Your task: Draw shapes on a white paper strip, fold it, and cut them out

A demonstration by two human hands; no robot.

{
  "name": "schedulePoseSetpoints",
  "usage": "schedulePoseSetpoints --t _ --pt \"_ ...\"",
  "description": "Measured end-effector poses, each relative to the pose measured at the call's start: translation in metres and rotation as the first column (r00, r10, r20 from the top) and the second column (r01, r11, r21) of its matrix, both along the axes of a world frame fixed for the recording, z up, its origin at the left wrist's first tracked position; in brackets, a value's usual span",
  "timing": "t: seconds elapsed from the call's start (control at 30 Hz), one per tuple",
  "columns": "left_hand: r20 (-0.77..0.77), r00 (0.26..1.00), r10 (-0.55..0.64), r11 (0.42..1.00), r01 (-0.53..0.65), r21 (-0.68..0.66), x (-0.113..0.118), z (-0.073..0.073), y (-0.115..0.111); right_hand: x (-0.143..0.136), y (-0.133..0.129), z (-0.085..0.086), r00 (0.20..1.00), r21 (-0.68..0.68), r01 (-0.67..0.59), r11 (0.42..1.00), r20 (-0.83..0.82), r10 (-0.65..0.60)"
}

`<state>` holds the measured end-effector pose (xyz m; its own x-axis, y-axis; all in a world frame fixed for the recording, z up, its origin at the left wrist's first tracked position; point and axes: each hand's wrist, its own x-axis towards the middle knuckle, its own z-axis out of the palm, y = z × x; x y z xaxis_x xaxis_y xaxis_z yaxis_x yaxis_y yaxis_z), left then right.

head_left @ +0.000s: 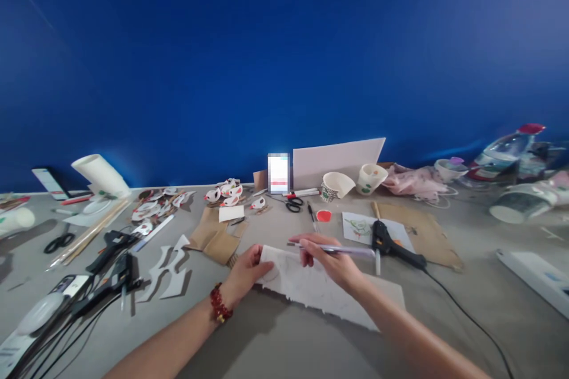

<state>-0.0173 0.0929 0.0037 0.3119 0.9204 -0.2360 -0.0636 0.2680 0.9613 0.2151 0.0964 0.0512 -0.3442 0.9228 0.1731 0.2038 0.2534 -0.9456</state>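
A white sheet with a ragged lower edge (pixel 306 290) lies on the grey table between my hands, with faint curved lines near its left end. My left hand (pixel 249 272) grips the sheet's left end, thumb on top and fingers curled at the edge; a dark red bead bracelet circles that wrist. Over the sheet's upper part, my right hand (pixel 326 257) is closed round a pale purple pen (pixel 351 250), which lies nearly level, its narrow end pointing left. Whether that end touches the paper cannot be made out.
Black glue guns (pixel 395 247) with cables lie right and left. Cut white paper shapes (pixel 166 272), brown cardboard (pixel 216 237) and small bird figures (pixel 231 190) are on the left. Scissors (pixel 294 204), paper cups (pixel 372 179) and a bottle (pixel 502 154) stand or lie farther back, before a blue partition (pixel 275 59).
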Motion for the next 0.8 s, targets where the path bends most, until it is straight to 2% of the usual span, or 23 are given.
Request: schedulePoseSetpoints --t 0.1,0.23,0.5,0.8 --pt "-0.005 1.0 0.004 1.0 -0.004 0.015 0.001 0.001 -0.001 -0.024 -0.003 -0.009 0.996 -0.063 0.014 0.998 -0.092 -0.02" --pt "0.002 1.0 0.01 0.999 -0.01 0.046 0.0 0.001 -0.003 -0.038 -0.003 -0.018 0.995 0.001 0.095 0.996 -0.026 -0.095" --pt "0.028 0.999 0.025 0.999 -0.026 0.032 0.001 -0.002 -0.004 -0.04 -0.002 -0.021 0.975 0.281 0.109 0.953 0.154 -0.157" --pt "0.014 0.999 0.039 0.999 -0.04 0.027 0.004 -0.001 -0.006 -0.035 0.0 -0.026 0.972 0.244 0.06 0.968 0.205 -0.112"
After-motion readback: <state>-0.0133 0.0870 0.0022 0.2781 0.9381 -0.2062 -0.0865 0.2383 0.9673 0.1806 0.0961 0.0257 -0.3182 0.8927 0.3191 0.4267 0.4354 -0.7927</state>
